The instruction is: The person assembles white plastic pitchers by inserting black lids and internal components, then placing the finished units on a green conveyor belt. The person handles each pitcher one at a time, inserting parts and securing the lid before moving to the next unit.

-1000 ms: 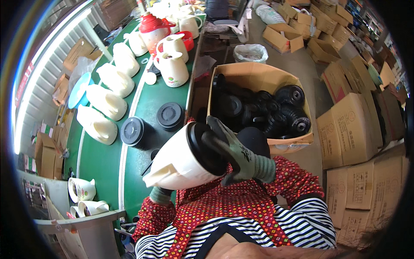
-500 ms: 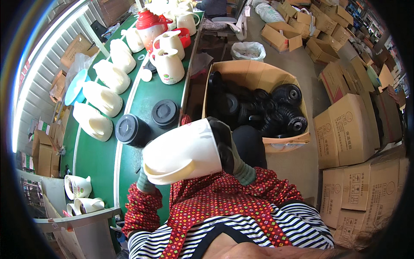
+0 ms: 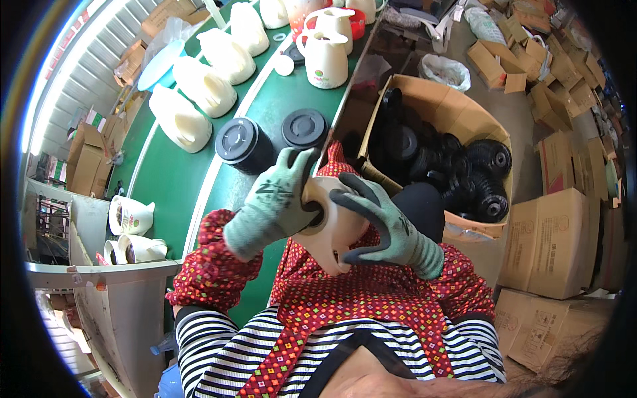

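Note:
A cream-white plastic thermos jug (image 3: 326,244) is in front of my lap, its round opening facing up at me. My left hand (image 3: 279,199), in a grey-green glove with dark fingertips, grips its left side, fingers at the opening and partly hidden. On the other side my right hand (image 3: 388,229), gloved alike, has its fingers curved around the body and spout end. Two black cylindrical parts with ringed round tops, a nearer one (image 3: 242,142) and another (image 3: 304,127), stand on the green table (image 3: 219,176) just beyond my left hand.
Several white jug bodies (image 3: 182,119) lie along the table's left side. An upright jug (image 3: 325,61) stands farther back. Right of my lap, a carton (image 3: 446,96) holds black ringed parts. Stacked cartons (image 3: 547,242) line the right. A grey ledge (image 3: 126,272) lies left.
The jug has turned from lying sideways to showing its opening toward me. My left hand has come from behind it to the opening; my right hand has shifted around its side. The view has shifted.

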The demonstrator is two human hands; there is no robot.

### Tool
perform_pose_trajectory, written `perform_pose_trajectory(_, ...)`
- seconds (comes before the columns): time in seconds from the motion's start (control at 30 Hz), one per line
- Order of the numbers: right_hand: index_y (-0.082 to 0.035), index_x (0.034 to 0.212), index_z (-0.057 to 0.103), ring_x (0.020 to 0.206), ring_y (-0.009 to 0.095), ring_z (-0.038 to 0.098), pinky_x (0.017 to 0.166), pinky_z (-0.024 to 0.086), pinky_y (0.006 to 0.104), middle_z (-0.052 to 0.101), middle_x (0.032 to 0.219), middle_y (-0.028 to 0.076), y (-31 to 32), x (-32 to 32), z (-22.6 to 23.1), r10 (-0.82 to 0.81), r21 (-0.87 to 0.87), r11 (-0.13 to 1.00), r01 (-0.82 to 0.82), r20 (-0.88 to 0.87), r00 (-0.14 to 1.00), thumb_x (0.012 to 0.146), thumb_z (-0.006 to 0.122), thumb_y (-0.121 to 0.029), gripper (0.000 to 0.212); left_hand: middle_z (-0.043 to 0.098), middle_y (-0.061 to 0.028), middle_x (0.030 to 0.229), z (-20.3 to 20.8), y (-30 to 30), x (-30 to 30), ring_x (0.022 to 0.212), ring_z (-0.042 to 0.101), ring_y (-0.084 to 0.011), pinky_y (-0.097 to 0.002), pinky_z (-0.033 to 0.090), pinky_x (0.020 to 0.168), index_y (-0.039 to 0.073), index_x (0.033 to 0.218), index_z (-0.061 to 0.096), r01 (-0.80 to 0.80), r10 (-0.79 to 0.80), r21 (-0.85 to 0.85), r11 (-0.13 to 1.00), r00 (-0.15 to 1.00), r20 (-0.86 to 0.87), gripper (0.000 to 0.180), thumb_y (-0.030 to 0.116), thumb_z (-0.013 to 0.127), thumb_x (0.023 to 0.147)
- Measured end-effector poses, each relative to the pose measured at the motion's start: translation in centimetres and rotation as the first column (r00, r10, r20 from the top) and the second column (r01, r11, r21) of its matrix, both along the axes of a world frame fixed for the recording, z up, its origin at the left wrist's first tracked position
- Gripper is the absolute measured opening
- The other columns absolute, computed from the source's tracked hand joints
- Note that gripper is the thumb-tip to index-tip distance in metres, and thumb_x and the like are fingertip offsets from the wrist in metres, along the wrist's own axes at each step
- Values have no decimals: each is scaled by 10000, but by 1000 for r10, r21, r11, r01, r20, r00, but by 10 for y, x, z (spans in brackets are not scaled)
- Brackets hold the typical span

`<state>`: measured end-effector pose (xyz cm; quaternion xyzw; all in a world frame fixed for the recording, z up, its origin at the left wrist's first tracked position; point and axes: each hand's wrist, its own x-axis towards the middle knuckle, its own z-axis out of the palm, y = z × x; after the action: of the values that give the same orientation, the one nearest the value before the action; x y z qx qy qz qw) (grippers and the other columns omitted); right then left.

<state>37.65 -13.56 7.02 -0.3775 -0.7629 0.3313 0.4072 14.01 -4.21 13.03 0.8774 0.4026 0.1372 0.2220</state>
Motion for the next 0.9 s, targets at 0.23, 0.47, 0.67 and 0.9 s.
perform_pose_trajectory(0.23, -192, 1488, 581, 1431, 534, 403, 1188, 337, 578, 328, 1605, 330, -12, 7, 2, -59, -9, 998, 63, 222, 973, 735, 899, -480, 867, 173, -353, 1662, 5, -22, -41, 1538, 176, -593, -640, 264, 1229, 191, 1469, 568, 293, -282, -67, 954, 950, 137, 951, 246, 968, 608)
perform_pose_trajectory(0.47, -97, 1375, 629, 1402, 617, 381, 1115, 364, 662, 289, 1556, 446, -25, -16, 22, -132, 28, 991, 134, 465, 875, 755, 844, -566, 807, 247, -382, 1622, -39, -35, -23, 1522, 208, -604, -673, 265, 1220, 205, 1378, 651, 253, -252, 8, 967, 966, -49, 882, 320, 980, 568)
perform_pose_trajectory(0.67, -108, 1316, 648, 1410, 622, 364, 1110, 368, 678, 295, 1546, 446, -27, -18, 7, -113, 52, 994, 101, 531, 840, 781, 801, -621, 756, 396, -336, 1552, -48, -34, -20, 1460, 368, -553, -634, 327, 1201, 187, 1347, 680, 315, -306, -89, 945, 946, 108, 794, 339, 960, 619)
perform_pose_trajectory(0.9, -148, 1395, 621, 1442, 591, 353, 1158, 358, 606, 308, 1557, 420, -22, -12, 7, -101, 64, 995, 81, 443, 891, 759, 845, -591, 807, 489, -286, 1475, -40, -36, -15, 1384, 476, -513, -557, 415, 1154, 137, 1223, 735, 269, -261, -15, 963, 944, 201, 703, 263, 978, 575)
